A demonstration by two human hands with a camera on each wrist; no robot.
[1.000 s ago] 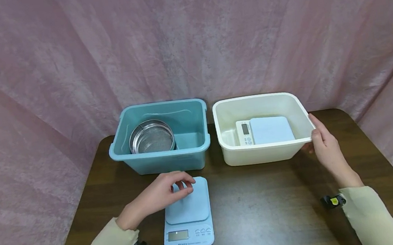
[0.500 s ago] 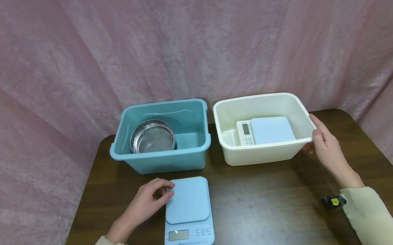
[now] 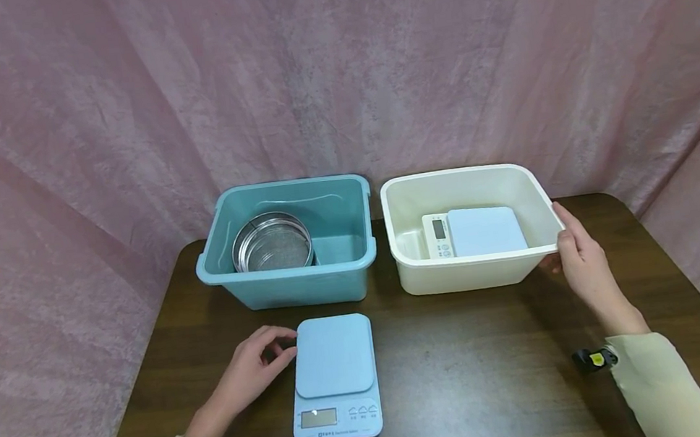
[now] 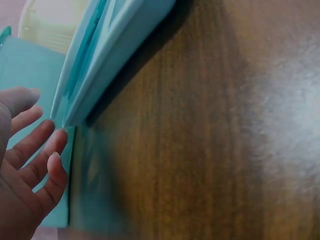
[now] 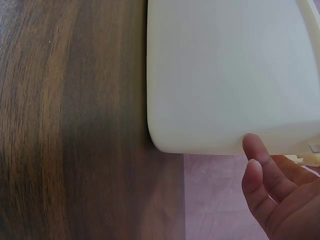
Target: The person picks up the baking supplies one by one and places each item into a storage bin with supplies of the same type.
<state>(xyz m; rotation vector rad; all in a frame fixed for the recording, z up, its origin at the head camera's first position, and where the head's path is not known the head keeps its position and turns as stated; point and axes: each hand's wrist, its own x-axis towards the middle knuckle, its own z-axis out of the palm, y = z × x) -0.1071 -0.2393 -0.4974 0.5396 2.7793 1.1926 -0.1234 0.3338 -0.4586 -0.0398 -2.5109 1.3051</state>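
Observation:
On the table lies a light-blue kitchen scale (image 3: 333, 359), with its display and buttons toward the near side. My left hand (image 3: 255, 367) is at the scale's far left edge, fingers loosely bent and holding nothing. In the left wrist view, fingertips (image 4: 61, 136) come right up to the scale's corner; whether they touch it is hard to tell. My right hand (image 3: 586, 270) grips the right end of a white plastic basin (image 3: 462, 275) by its rim. Fingers (image 5: 255, 145) lie against the outside wall in the right wrist view. A second scale (image 3: 485, 231) sits inside this basin.
Left of the white basin stands a blue-green basin (image 3: 299, 287), holding round metal sieves (image 3: 273, 246) on its left side. Both basins are at the back of the dark wooden table (image 3: 460, 365), before a pink curtain (image 3: 331, 68).
My left hand has drawn back leftward and down, from above the scale's platform to its left edge. The right hand keeps its grip on the white basin.

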